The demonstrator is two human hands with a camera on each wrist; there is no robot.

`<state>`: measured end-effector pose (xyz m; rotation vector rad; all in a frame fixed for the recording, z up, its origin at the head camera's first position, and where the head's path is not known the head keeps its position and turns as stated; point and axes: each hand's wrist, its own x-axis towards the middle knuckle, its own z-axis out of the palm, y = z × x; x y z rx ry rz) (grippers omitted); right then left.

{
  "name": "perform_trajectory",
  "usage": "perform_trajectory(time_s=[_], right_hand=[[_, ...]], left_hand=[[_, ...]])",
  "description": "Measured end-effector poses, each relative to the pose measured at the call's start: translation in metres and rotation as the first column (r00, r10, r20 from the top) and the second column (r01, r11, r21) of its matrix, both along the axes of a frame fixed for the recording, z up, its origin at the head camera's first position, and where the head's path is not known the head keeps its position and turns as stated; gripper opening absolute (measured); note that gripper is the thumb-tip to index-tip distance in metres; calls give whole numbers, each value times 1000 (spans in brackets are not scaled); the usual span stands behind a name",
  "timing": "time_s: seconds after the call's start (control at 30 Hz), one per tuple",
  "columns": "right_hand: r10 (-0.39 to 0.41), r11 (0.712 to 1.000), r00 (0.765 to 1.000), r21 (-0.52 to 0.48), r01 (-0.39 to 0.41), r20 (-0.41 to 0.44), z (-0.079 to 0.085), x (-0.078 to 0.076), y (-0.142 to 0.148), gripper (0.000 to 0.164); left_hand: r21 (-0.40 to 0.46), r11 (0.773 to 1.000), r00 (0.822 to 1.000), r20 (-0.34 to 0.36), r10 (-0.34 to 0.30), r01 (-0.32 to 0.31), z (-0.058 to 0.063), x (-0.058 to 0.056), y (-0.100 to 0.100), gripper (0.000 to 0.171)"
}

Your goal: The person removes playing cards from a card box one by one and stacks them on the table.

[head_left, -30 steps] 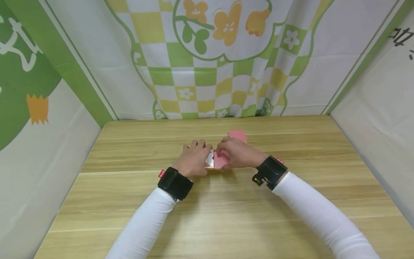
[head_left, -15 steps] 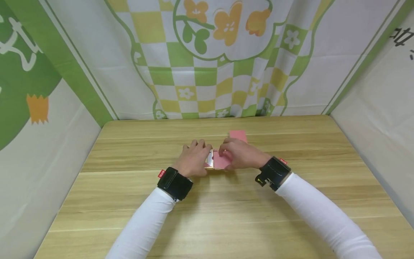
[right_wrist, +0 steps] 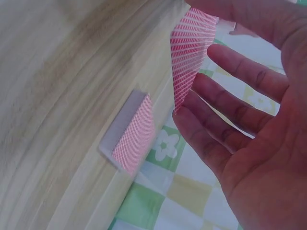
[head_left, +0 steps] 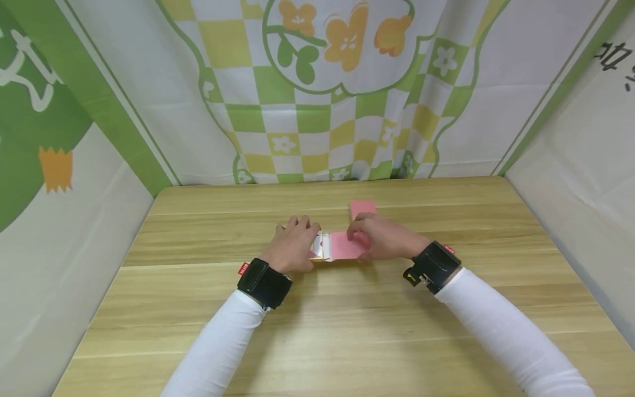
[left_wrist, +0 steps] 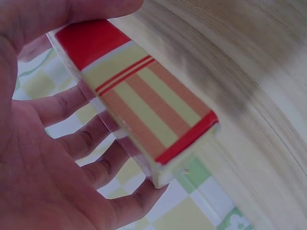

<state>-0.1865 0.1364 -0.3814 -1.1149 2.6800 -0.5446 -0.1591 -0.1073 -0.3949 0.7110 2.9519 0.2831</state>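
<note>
My left hand [head_left: 290, 245] grips a playing-card box [left_wrist: 144, 91] with red ends and cream-and-red stripes, thumb on one side and fingers on the other. Its white flap end [head_left: 326, 246] faces right in the head view. My right hand [head_left: 384, 237] pinches a red-patterned playing card [head_left: 342, 246] between thumb and fingers, just right of the box. In the right wrist view that card [right_wrist: 189, 55] is seen at a slant, fingertips along its edge. A stack of red-backed cards [right_wrist: 136, 132] lies on the table, behind the right hand in the head view.
The wooden table [head_left: 317, 336] spreads out on all sides of the hands. A green, yellow and white checked curtain [head_left: 312, 118] hangs behind its far edge, and printed fabric walls [head_left: 570, 127] flank it left and right.
My right hand has moved to the right with the playing card, so more of its back shows and the box's white end is exposed. The left hand stays nearly in place on the box.
</note>
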Motion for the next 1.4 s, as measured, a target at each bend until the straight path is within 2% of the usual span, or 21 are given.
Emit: perform_trajectory(time_s=[0.23, 0.47, 0.63, 0.8, 1.03, 1.2, 1.4], right_hand=[[17, 999, 999, -26, -18, -34, 0, -3, 10, 43], [-54, 998, 999, 13, 54, 4, 1, -8, 14, 43], [-138, 990, 990, 14, 138, 19, -1, -15, 17, 43], [-238, 971, 971, 25, 238, -5, -1, -22, 15, 43], [-328, 944, 944, 34, 329, -35, 2, -32, 6, 48], [-400, 915, 917, 55, 399, 6, 3, -38, 1, 55], [-488, 873, 871, 46, 486, 52, 3, -44, -3, 56]], left_hand=[[10, 1000, 1000, 9, -3, 3, 0, 1, -2, 74], [3, 1000, 1000, 12, -2, 2, -2, 1, -3, 74], [-4, 1000, 1000, 23, 7, -7, -2, 1, -2, 75], [0, 1000, 1000, 29, 8, -8, -1, 3, 0, 76], [1, 1000, 1000, 27, 4, -4, 1, 3, 1, 76], [3, 1000, 1000, 20, 0, 0, 1, 3, 1, 74], [-3, 1000, 1000, 18, 2, -2, 1, 2, 1, 76]])
